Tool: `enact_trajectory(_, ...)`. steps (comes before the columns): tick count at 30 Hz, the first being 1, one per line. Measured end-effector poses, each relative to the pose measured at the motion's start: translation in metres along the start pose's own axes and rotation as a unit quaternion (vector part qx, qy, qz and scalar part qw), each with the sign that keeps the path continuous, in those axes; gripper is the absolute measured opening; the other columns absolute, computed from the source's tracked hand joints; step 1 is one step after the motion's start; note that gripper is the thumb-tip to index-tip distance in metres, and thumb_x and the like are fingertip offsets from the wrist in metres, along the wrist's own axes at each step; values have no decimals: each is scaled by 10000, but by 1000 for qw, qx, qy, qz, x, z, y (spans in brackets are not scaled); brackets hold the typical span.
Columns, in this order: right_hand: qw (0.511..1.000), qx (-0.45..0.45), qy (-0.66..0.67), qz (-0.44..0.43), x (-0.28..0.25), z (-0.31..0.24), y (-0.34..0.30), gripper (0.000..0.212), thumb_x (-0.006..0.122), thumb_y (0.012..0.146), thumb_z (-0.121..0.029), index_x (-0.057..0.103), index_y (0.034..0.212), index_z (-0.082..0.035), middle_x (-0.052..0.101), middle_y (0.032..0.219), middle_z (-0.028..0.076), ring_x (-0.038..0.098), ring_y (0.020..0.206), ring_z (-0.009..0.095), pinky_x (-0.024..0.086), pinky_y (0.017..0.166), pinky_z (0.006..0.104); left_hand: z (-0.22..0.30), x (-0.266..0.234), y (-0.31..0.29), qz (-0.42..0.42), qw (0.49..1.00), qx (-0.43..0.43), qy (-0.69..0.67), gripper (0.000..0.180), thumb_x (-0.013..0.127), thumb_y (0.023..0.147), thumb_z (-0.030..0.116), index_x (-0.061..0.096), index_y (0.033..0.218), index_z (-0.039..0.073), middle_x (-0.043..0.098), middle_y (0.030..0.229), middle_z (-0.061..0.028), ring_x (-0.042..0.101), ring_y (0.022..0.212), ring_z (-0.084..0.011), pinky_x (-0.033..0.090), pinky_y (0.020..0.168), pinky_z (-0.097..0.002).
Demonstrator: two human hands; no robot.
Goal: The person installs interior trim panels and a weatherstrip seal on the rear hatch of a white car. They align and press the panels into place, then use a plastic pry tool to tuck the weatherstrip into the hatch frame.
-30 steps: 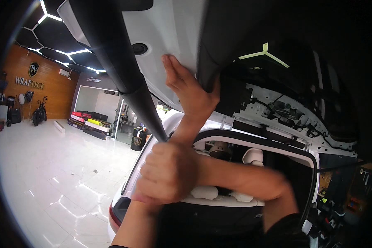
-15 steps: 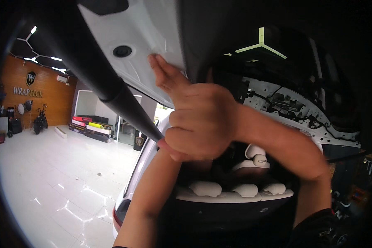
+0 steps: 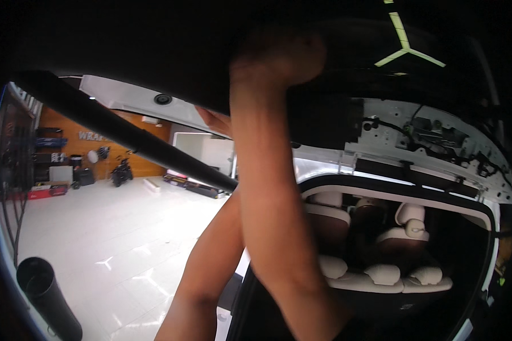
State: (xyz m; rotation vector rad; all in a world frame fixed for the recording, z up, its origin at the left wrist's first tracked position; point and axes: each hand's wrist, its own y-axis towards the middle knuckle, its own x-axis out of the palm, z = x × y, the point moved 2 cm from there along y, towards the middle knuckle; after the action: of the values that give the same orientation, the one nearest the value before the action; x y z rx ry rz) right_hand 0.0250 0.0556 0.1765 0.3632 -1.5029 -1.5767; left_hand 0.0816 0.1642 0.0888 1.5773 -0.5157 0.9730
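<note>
The raised tailgate of a white car is overhead, with its pale inner edge (image 3: 128,98) at upper left and a dark panel (image 3: 338,119) beside it. My left hand (image 3: 215,121) lies against that edge; the fingers that show are stretched out, and the rest is hidden behind my right forearm. High in the middle, my right hand (image 3: 279,61) is against the dark underside of the tailgate. It looks curled closed but is dim and blurred, and anything in it cannot be made out. A thick black strut-like tube (image 3: 153,148) slants down from upper left towards my arms.
Below right, the rear opening shows pale seat headrests (image 3: 381,274). Exposed metal and wiring (image 3: 432,133) run along the far right. A black cylindrical bin (image 3: 45,295) stands on the glossy white floor (image 3: 119,227) at lower left. Boxes (image 3: 193,186) and a motorcycle (image 3: 121,170) are farther back.
My right hand has gone up from in front of the tube to the dark underside, its forearm now upright. The view has shifted, bringing in more floor and the bin. The left hand stays at the pale edge.
</note>
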Motion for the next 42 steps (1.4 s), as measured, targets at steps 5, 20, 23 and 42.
enact_trajectory(5,982,36,28,-184,-36,-13,34,534,291,1126,-406,535,711,-175,508,541,21,474,430,145,454,470,334,2,3,-1,-14,999,33,20,1079,854,848,317,143,1558,-76,237,1562,-347,294,1459,-399,290,1180,-479)
enact_trajectory(20,784,-246,-465,-329,-133,-75,15,416,545,1090,-366,644,782,-105,542,604,36,550,533,163,401,515,329,-30,-10,-73,-381,898,-216,-35,882,839,881,369,361,1452,-102,552,1423,-278,587,1290,-261,445,1089,-354)
enact_trajectory(23,729,-287,-518,-343,-185,-125,33,476,506,1106,-391,611,736,-111,511,572,27,491,468,142,331,470,313,3,21,-103,-400,798,-425,-153,515,702,984,315,605,1298,-81,715,1155,-200,699,1031,-235,556,869,-369)
enact_trajectory(42,538,-260,-611,-519,-227,-200,106,354,694,949,-195,617,623,-80,588,523,82,586,439,187,397,438,326,12,66,-131,-386,842,-346,-149,412,631,1045,384,730,1217,22,782,883,-166,799,770,-216,676,678,-344)
